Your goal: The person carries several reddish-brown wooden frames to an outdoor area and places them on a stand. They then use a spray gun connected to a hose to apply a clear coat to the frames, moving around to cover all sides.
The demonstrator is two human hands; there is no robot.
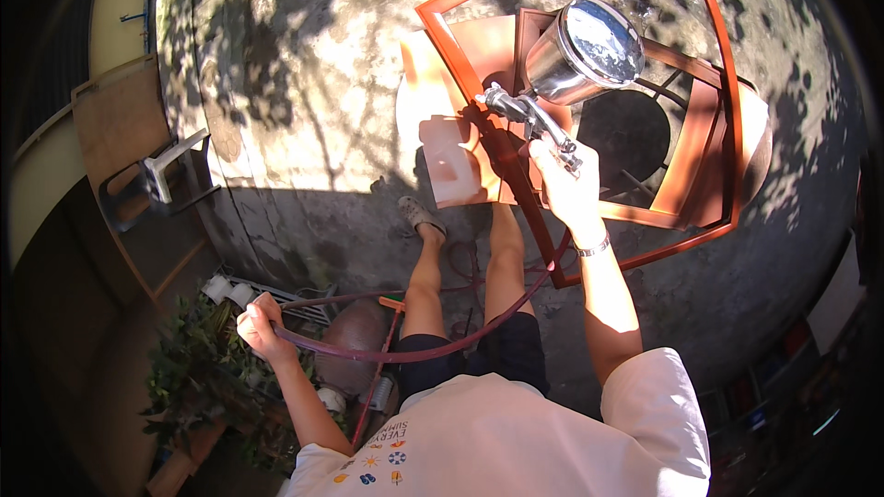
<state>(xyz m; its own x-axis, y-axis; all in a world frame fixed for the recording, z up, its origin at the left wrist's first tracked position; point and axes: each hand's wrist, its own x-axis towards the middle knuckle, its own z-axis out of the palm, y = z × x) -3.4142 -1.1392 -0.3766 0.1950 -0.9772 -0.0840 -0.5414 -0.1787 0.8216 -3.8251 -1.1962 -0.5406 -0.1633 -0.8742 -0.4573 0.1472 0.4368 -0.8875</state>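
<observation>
My right hand is closed around the handle of a spray gun with a large shiny metal cup. The gun hangs over a reddish-brown frame, whose curved outline surrounds it in the view. Off to the left, my left hand is closed on a maroon hose. The hose sags in front of my body and rises toward my right wrist; where it joins the gun is hidden. Beneath the frame lie more reddish-brown frame pieces and a pale orange-stained sheet.
Sunlit concrete floor stretches ahead. At the left stand a wooden board and a dark stool-like object. Leafy plants, a rounded brownish tank and a thin red pole sit near my left side. Hose loops lie by my feet.
</observation>
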